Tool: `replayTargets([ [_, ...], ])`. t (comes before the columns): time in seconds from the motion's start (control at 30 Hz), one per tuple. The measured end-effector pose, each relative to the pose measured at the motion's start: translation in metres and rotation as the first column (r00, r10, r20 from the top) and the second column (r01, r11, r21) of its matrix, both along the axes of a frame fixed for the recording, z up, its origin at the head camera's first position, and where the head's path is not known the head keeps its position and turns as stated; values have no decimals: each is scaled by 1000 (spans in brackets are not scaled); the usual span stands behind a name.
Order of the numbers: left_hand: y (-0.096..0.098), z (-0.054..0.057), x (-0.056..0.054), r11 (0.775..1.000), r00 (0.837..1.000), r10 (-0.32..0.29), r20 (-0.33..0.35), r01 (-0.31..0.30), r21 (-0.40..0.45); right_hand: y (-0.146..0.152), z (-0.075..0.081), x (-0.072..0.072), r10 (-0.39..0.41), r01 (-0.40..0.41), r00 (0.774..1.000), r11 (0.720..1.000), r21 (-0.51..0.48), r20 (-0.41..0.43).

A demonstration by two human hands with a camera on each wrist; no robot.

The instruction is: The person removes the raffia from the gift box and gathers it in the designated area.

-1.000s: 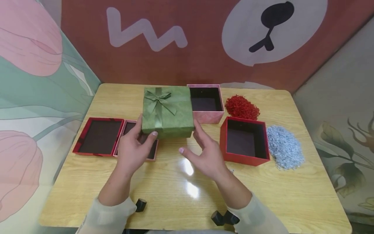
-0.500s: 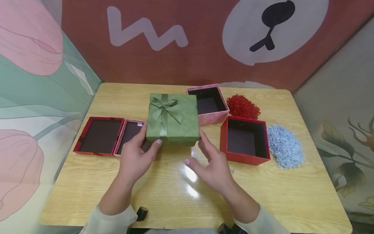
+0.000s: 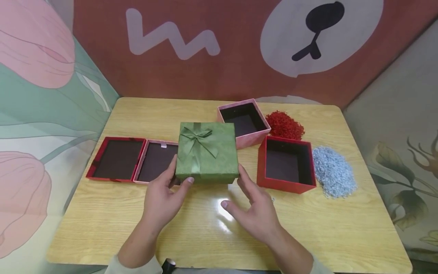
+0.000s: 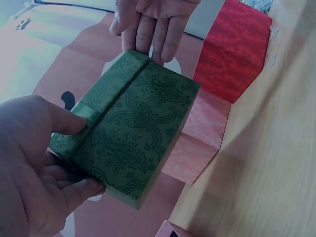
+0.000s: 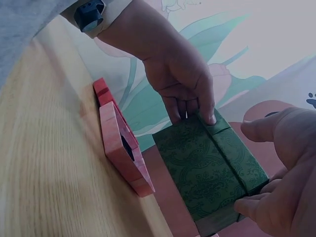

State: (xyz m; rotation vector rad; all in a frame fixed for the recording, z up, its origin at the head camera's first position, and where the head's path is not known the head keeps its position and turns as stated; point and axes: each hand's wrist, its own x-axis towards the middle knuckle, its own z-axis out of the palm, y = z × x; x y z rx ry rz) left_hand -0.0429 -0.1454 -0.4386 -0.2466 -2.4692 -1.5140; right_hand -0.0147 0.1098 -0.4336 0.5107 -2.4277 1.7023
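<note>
A green lidded gift box (image 3: 207,152) with a ribbon bow on its lid is held over the middle of the table. My left hand (image 3: 164,201) grips its left end, thumb on the front face and fingers at the side; the left wrist view shows that thumb pressing near the lid's edge. My right hand (image 3: 256,209) has its fingers at the box's right end, with the thumb standing away from it. In the left wrist view the right hand's fingers (image 4: 163,37) look straight where they meet the box. Behind the green box stands an uncovered pink box (image 3: 253,139).
At the left lie an upturned red lid (image 3: 118,160) and a pink lid (image 3: 155,161). An uncovered red box (image 3: 287,185) stands at right. Beside it are piles of red shredded paper (image 3: 284,125) and light blue shredded paper (image 3: 334,173). The table (image 3: 102,228) meets a wall behind.
Both hands have brought the green box toward the person and slightly right. The pink box behind has turned at an angle and shifted a little right. More of the pink lid shows.
</note>
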Motion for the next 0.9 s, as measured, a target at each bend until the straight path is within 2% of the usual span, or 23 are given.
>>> replayTargets([
  [0.23, 6, 1, 6, 1000, 999, -24, -22, 24, -3, 8, 0, 12, -44, 46, 998, 998, 40, -45],
  [0.43, 10, -4, 12, 998, 998, -55, -24, 55, 25, 14, 0, 21, -76, 78, 997, 994, 74, -32],
  [0.53, 12, -6, 15, 996, 997, -77, -27, 78, 44, 17, -1, 26, -87, 91, 995, 993, 80, -55],
  [0.77, 19, -15, 19, 995, 995, -92, 23, 91, 32, 24, -6, 33, -102, 106, 994, 990, 95, -36],
  [0.9, 24, -23, 17, 991, 993, -112, 46, 108, 84, 28, -10, 34, -117, 117, 993, 989, 96, -4],
])
